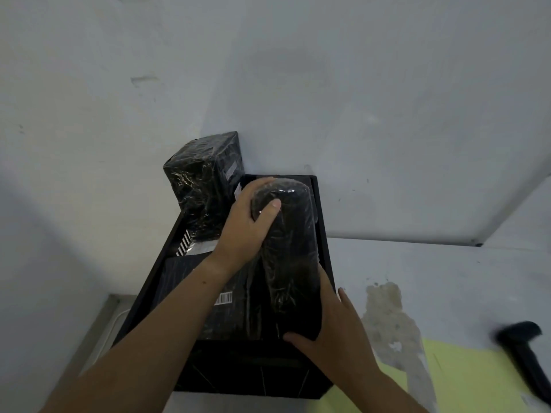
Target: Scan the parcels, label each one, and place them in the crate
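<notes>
Pale wall corner: left hand (241, 225) curled over the far end, right hand (334, 326) clasping the near end of long black-wrapped parcel (289, 248), along right side of black crate (256, 371), beside flat parcel (185, 281) with barcode label (224, 298), print unreadable

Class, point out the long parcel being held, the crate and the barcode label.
long parcel (290, 234): head view, wrapped middle.
crate (253, 371): head view, near wall.
barcode label (224, 298): head view, its stripes.

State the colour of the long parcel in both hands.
The parcel is glossy black; head view.
</notes>
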`<action>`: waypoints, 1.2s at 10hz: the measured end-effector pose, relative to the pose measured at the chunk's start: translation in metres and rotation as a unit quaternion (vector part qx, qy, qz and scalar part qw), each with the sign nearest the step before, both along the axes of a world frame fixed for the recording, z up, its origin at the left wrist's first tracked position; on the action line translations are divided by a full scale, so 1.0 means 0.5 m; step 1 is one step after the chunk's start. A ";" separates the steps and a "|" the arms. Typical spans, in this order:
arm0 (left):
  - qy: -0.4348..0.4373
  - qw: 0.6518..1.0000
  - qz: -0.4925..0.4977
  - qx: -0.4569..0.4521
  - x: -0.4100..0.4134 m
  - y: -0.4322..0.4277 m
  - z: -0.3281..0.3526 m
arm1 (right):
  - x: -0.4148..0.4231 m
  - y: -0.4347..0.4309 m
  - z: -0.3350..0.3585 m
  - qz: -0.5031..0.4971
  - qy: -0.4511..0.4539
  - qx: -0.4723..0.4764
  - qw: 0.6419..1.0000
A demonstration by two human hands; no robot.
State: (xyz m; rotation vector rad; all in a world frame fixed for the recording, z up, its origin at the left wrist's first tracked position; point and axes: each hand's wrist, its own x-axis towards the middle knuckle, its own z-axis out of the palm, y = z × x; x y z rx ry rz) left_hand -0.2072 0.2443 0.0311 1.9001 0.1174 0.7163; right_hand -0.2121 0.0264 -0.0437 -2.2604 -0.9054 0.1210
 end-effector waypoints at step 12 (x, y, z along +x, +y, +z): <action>0.014 0.913 0.071 0.401 -0.159 -0.203 0.029 | 0.063 -0.129 0.038 0.064 0.143 -0.002 0.988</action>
